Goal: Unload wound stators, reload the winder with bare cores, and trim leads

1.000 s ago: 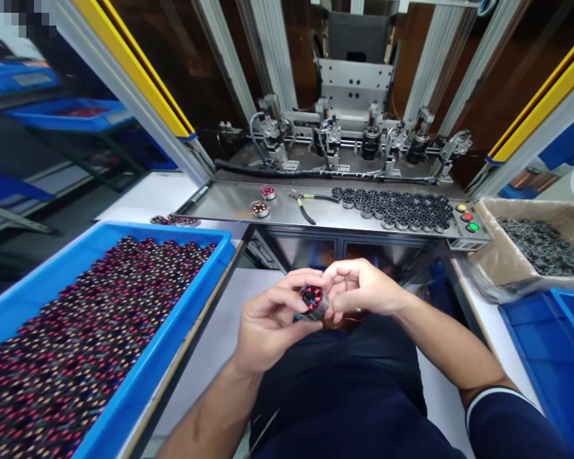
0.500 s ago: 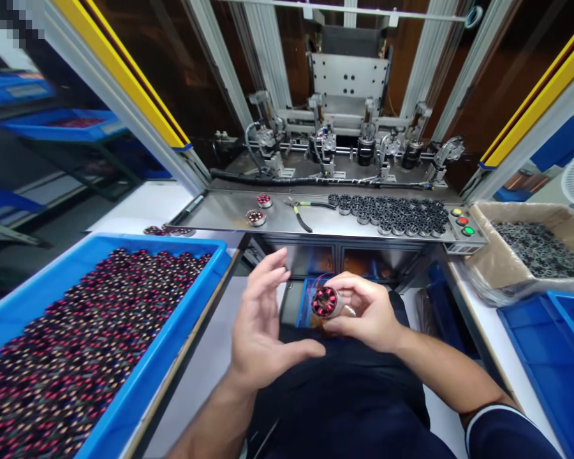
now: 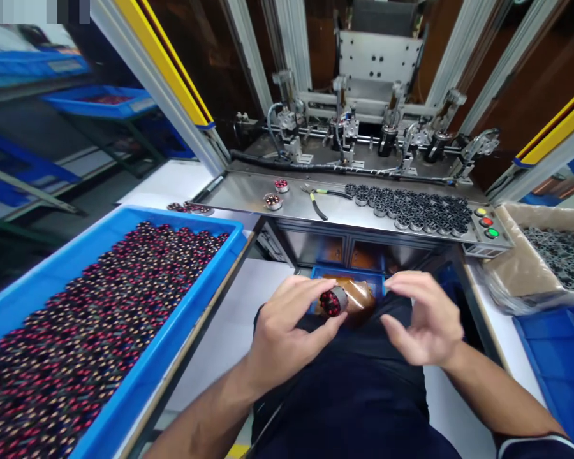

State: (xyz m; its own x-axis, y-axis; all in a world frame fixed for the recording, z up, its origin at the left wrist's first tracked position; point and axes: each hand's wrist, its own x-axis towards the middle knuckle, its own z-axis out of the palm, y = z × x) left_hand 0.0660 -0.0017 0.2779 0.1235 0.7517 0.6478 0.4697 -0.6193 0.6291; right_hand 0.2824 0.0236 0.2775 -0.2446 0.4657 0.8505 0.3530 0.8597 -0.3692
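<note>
My left hand (image 3: 287,331) is closed on a small wound stator (image 3: 333,301), a metal ring with red copper coils, held at my lap. My right hand (image 3: 423,317) hovers just to its right with fingers spread and curved, holding nothing. Behind the stator lies a tangle of loose copper wire (image 3: 358,296) in a small blue bin (image 3: 347,274) under the bench.
A big blue tray (image 3: 124,382) of wound stators fills the left. On the steel shelf (image 3: 249,197) lie two wound stators (image 3: 273,201), pliers (image 3: 318,201), several bare black cores (image 3: 411,207) and three buttons (image 3: 486,222). A lined box of cores (image 3: 555,255) stands at right.
The stator passed from my right hand to my left hand. My right hand let go and moved away to the right, fingers opening. The view shifted slightly.
</note>
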